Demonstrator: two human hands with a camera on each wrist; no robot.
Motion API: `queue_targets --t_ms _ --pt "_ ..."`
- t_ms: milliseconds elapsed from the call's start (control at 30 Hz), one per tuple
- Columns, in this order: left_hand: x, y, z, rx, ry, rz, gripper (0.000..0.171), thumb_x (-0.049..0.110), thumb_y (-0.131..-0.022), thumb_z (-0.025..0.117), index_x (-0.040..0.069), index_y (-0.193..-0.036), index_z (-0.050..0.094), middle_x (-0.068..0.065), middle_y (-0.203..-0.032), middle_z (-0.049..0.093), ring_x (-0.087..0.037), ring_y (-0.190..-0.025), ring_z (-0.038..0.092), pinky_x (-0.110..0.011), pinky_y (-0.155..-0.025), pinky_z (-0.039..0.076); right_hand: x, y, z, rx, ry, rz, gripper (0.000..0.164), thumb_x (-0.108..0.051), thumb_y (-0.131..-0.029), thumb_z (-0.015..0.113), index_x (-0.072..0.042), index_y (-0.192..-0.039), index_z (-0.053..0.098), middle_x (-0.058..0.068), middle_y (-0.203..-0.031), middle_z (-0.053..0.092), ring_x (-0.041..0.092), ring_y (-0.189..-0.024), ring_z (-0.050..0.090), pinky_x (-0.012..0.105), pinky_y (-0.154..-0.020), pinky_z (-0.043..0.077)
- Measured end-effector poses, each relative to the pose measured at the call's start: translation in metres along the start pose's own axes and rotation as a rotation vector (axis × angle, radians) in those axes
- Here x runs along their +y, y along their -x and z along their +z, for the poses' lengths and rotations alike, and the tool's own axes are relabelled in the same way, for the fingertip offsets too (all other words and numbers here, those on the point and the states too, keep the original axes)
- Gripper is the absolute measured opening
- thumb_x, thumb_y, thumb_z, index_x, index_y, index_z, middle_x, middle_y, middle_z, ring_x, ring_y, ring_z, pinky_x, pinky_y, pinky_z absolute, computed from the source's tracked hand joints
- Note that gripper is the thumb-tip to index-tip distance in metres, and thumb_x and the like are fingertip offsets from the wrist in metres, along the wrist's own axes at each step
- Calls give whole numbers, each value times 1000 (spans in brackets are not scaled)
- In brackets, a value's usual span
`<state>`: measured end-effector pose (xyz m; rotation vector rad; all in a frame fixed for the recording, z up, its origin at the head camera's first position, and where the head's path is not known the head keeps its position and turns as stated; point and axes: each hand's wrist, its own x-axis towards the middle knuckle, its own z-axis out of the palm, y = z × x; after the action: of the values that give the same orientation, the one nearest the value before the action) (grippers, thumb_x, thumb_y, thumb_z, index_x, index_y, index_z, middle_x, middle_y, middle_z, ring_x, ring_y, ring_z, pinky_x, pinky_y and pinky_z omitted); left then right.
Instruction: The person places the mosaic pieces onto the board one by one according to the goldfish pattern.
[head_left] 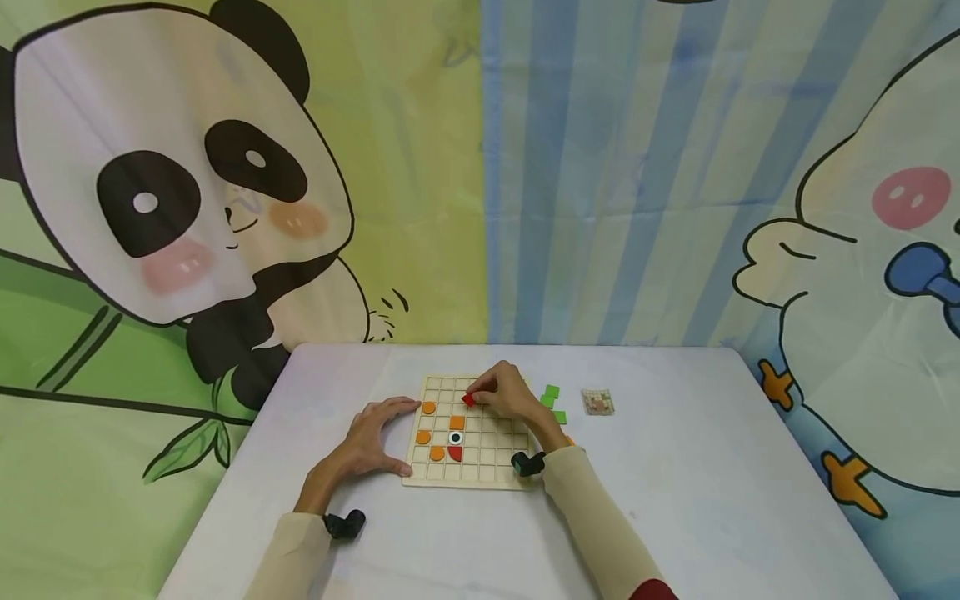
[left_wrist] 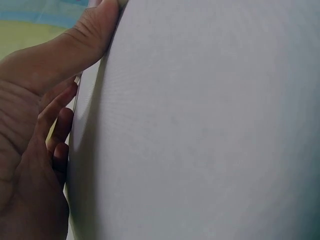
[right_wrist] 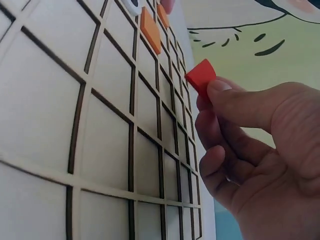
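Observation:
A pale wooden grid board (head_left: 487,477) lies on the table. My right hand (head_left: 513,394) pinches a small red piece (right_wrist: 201,76) between thumb and index finger, above the board's far rows. With thumb and fingers spread, my left hand (head_left: 369,437) touches the board's left side at the near and far ends. On the grid sit an orange square (head_left: 457,422), a white piece with a black ring and dot (head_left: 455,437) and a red quarter-circle (head_left: 454,454) in one column. Three orange discs (head_left: 429,407) lie toward the left of the grid.
Several green squares (head_left: 552,391) lie on the table (head_left: 675,517) just right of the board, and a small patterned card (head_left: 598,402) lies farther right. An orange piece (head_left: 570,440) shows partly beside my right wrist. A cartoon-printed cloth (head_left: 420,208) hangs behind the table.

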<state>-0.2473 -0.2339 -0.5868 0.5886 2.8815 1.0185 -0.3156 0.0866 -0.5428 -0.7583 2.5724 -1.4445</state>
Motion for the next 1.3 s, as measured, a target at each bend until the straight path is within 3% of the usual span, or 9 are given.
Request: queue_targets --t_ms 300,500,800,1067,1300 --pt "-2 -1 -4 -18 1 -19 120 53 -54 108 23 -159 57 -7 -168 53 -38 -145 48 -66 -116 32 5 -15 18 -68 42 -21 15 0 -103 72 -3 -105 86 10 -99 85 15 -85 75 27 -79 58" --pt "-2 1 0 4 -8 -1 120 52 -54 108 23 -159 57 -8 -167 53 -37 -142 49 -63 -113 33 10 -13 27 -72 52 -41 16 -1 -104 71 -4 -104 86 8 -98 85 10 -81 74 25 -77 58" --pt "-3 1 -3 -24 21 -30 120 51 -55 108 25 -159 57 -7 -169 51 -39 -147 46 -68 -118 30 5 -9 29 -62 74 -66 12 -4 -102 75 -4 -108 85 8 -101 85 13 -84 75 28 -80 60" --pt "-7 2 1 37 -1 54 120 56 -53 107 24 -158 59 -9 -164 55 -40 -139 49 -67 -111 33 2 -6 31 -51 105 -60 14 1 -101 74 -5 -104 86 8 -101 85 17 -88 78 35 -85 63" --pt "-4 1 -1 -21 4 -41 119 51 -56 108 25 -160 56 -6 -169 51 -39 -147 46 -68 -119 30 3 -5 33 -44 127 -51 14 -1 -101 75 -8 -103 87 7 -101 85 19 -89 79 39 -87 64"
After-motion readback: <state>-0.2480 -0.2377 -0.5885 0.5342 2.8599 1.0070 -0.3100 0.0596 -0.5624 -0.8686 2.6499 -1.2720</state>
